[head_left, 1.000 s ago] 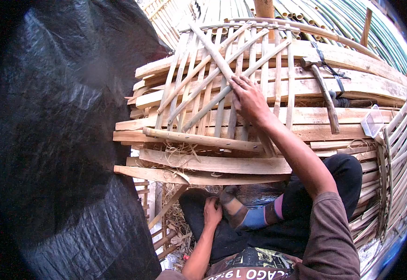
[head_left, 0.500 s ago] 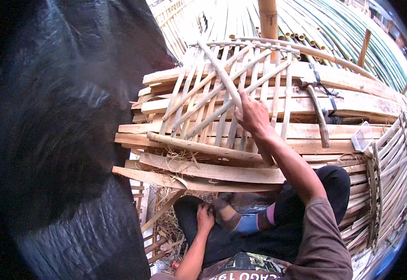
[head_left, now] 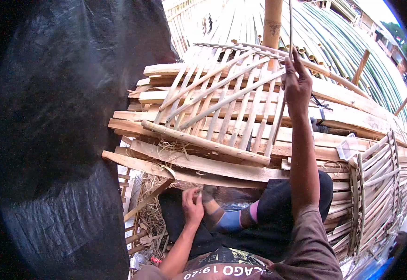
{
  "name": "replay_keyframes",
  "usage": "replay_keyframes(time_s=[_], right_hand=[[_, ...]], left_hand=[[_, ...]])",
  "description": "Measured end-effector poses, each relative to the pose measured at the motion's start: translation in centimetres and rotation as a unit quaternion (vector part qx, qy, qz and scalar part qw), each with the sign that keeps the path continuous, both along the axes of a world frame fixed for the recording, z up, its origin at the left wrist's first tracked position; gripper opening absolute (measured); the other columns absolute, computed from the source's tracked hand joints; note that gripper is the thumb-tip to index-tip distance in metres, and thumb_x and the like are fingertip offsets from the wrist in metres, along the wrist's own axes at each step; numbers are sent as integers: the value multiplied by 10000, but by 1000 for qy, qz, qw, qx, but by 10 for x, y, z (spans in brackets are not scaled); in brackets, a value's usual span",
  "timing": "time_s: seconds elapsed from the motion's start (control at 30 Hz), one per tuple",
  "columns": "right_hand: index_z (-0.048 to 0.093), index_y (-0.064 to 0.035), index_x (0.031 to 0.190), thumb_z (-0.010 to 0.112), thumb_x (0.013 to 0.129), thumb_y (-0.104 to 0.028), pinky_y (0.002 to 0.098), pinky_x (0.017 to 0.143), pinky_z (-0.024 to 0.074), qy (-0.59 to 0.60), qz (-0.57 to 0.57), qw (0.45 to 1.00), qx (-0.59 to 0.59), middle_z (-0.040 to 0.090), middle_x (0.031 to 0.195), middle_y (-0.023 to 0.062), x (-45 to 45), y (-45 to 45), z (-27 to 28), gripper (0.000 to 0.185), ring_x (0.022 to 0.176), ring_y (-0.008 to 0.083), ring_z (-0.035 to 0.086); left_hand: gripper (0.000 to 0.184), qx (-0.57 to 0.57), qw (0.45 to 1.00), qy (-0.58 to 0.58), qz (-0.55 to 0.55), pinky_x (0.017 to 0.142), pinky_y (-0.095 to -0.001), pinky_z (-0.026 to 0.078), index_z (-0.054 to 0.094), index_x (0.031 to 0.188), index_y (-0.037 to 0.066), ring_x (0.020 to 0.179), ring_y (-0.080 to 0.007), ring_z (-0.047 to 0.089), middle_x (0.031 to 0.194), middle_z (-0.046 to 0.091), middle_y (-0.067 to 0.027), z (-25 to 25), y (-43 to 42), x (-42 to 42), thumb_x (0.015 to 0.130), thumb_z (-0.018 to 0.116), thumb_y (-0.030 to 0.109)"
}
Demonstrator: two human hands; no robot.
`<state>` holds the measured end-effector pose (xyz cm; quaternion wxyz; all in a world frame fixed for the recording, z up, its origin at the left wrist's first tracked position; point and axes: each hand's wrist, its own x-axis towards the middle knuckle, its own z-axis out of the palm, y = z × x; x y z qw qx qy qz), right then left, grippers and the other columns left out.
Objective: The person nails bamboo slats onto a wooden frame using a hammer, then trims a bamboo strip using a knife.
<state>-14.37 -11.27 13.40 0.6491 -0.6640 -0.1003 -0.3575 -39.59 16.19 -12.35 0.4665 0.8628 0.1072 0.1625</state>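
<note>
Pinching a thin stick (head_left: 291,33) is the right hand (head_left: 298,87); left hand (head_left: 192,207) curls, contents unclear.

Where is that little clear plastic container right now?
In the head view, the clear plastic container is at the right, on the wooden planks, below and to the right of the right hand, beside the slatted panel's upper-left end.

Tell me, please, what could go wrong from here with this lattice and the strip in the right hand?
1. The long strip stands nearly upright in the right hand, held by one hand only; its end could swing and perhaps knock the lattice.
2. The diagonal strips lie across the lattice; if any is loose, which I cannot tell, a bump could shift it.
3. The lattice rests on separate, uneven planks, so it may rock when pressed.
</note>
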Motion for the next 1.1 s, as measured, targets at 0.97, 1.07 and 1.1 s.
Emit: replay_keyframes(time_s=[0.97, 1.07, 1.1], right_hand=[[421, 21, 1286, 573, 866, -24, 309, 607, 541, 300, -95, 949, 20, 647, 941, 133, -22, -53, -117, 449, 719, 172, 656], [400, 35, 1345, 622, 797, -86, 370, 820, 512, 254, -150, 955, -38, 642, 1026, 202, -26, -54, -117, 604, 891, 297, 650], [412, 38, 1358, 635, 771, -111, 384, 929, 477, 226, -163, 959, -56, 632, 1080, 239, -25, -57, -115, 646, 985, 354, 632]], left_hand=[[210, -79, 934, -79, -340, 842, -403, 473, 618, 1090, 48, 976, -345, 586, 1042, 619, -141, 33, -122, -23, 903, 630, 143], [216, -1, 935, -67, -349, 826, -414, 479, 619, 1084, 48, 948, -350, 593, 1029, 623, -144, 13, -90, -36, 882, 641, 124], [213, 49, 933, -81, -348, 818, -418, 481, 620, 1077, 50, 940, -345, 594, 1025, 623, -145, 12, -84, -37, 876, 643, 119]])
